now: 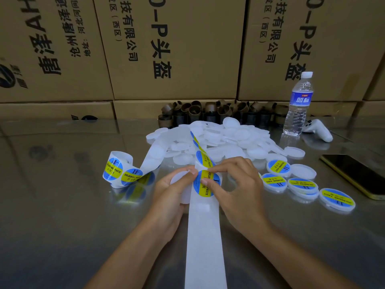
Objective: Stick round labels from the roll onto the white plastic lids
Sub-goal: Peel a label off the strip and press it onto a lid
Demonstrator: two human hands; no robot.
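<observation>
The person's left hand (173,197) curls round a plain white round plastic lid (184,192), holding it just beside the long white backing strip (205,247) that runs down the shiny metal table (62,205). The right hand (239,184) pinches the edge of a round blue-and-yellow label (205,184) on that strip; whether the label has begun to lift cannot be told. The likeliest fault from here is a label that folds on itself or sticks to the fingertips, because it is thin and gripped only at one edge. If it is set down off-centre or with one side touching first, it may crease or trap air, and pulling it off again could spoil the adhesive. The lid is light and held loosely at its rim, so pressing hard could tip it out of the fingers. The strip trails over the heap of unlabelled translucent white lids (229,138) toward the loose label roll (116,170) on the left, and a sharp tug might drag the roll or scatter lids toward the finished labelled lids (303,185) on the right.
</observation>
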